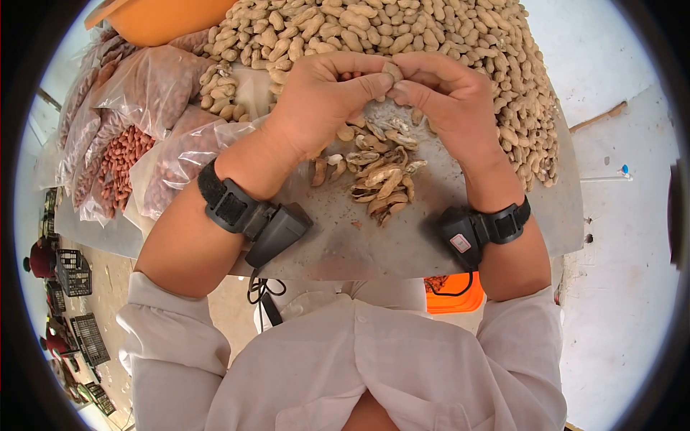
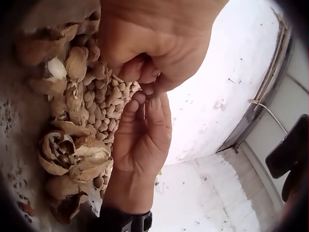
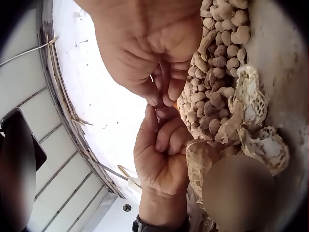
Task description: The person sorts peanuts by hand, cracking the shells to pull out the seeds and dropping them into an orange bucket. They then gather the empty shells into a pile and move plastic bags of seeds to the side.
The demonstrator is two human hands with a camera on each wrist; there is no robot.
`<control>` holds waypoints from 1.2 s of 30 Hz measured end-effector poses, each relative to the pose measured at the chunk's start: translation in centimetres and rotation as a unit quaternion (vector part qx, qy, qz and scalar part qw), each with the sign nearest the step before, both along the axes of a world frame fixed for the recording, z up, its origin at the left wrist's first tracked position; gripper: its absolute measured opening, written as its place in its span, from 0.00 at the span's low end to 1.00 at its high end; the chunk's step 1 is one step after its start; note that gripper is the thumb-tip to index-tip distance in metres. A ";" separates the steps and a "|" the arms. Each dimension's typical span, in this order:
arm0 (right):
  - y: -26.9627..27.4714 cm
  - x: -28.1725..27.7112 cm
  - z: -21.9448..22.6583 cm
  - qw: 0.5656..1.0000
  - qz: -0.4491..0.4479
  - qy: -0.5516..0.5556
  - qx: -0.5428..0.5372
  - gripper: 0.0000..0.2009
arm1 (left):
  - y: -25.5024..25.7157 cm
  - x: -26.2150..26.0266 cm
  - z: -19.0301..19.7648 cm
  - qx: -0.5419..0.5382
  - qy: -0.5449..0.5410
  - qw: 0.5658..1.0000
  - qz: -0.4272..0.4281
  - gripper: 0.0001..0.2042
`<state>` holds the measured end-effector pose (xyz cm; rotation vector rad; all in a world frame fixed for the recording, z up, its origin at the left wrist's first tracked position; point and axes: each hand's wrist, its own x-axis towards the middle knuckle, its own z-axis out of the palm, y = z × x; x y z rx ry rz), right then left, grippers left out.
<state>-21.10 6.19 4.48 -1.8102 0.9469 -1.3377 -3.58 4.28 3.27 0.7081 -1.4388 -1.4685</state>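
In the head view both hands meet above the table, fingertips together at one peanut (image 1: 392, 70). The left hand (image 1: 323, 97) pinches it between thumb and forefinger, and small reddish kernels show by its curled fingers. From the other side the right hand (image 1: 456, 100) pinches the same peanut. Below the hands lies a small heap of opened shells (image 1: 384, 179). Behind them spreads a large pile of unshelled peanuts (image 1: 345, 29). Both wrist views show the fingertips touching, with the peanut mostly hidden between them.
Clear plastic bags of reddish kernels (image 1: 126, 161) lie at the left of the metal table (image 1: 330, 248). An orange basin (image 1: 169, 18) stands at the back left. Below the table's front edge is an orange container (image 1: 460, 298). Black crates (image 1: 90, 337) stand on the floor at far left.
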 end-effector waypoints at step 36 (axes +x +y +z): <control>0.4 1.3 -0.6 0.988 -0.004 -0.152 0.024 0.06 | -0.1 -0.4 -0.7 0.142 0.186 0.968 -0.094 0.12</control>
